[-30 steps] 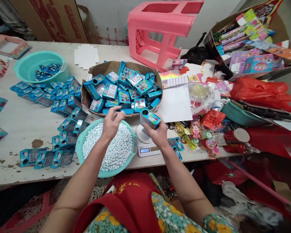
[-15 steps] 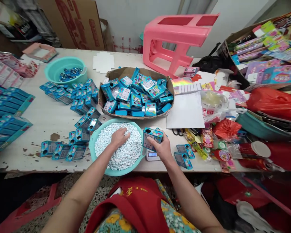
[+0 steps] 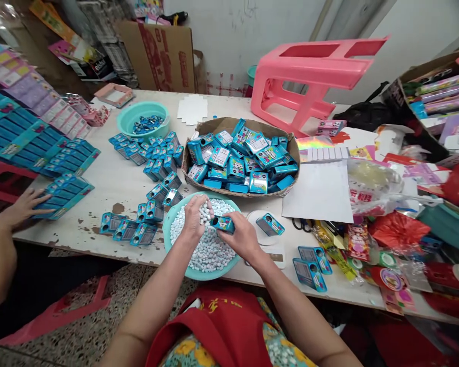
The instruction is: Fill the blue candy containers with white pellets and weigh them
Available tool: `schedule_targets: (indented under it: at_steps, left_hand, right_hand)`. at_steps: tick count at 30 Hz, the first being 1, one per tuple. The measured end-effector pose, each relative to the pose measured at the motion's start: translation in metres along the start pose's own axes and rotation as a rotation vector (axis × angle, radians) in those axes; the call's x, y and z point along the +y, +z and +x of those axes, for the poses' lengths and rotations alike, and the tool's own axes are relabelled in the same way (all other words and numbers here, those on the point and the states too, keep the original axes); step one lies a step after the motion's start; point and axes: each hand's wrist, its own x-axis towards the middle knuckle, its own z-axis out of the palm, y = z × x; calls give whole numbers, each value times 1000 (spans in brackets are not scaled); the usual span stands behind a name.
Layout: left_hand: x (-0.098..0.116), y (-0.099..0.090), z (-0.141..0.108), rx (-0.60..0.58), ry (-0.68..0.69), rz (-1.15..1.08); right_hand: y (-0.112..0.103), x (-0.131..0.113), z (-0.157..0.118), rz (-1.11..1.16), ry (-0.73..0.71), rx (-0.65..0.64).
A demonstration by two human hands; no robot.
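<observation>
My left hand (image 3: 194, 216) is curled around a heap of small white candies (image 3: 205, 212), above a turquoise basin (image 3: 167, 232) filled with the same candies. Beside it, my right hand (image 3: 241, 235) grips a small blue candy tin (image 3: 222, 224), tilted so its end with a dark round opening faces the left hand. Just right of the basin is a kitchen scale (image 3: 277, 256), partly behind my right arm, with another blue tin (image 3: 270, 224) on its round plate. Two more tins (image 3: 309, 273) stand at the right, near the table's front edge.
A cut-down cardboard box (image 3: 240, 193) full of blue tins lies behind the basin. Several tins (image 3: 143, 233) stand left of it. Farther back are a second basin (image 3: 123, 122) and a pink stool (image 3: 309, 63). Another person's hand (image 3: 26, 208) touches stacked boxes at left.
My left hand has come up out of the candies with a handful. My right hand has brought its tin left over the basin. A tin now shows on the scale. The view has shifted.
</observation>
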Motion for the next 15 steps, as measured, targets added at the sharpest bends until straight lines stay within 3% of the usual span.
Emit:
schedule_targets:
  at_steps: [4,9,15]
  left_hand:
    - [1,5,-4,64,85,-91]
    - [-3,1,-2,103,139,-75]
    - [2,12,1,95,156,-34]
  right_hand:
    - [5,-12,7,-49,-8,-83]
    - [5,-11,9,-35,23,-26]
    - [6,-11,11,-37,3,-9]
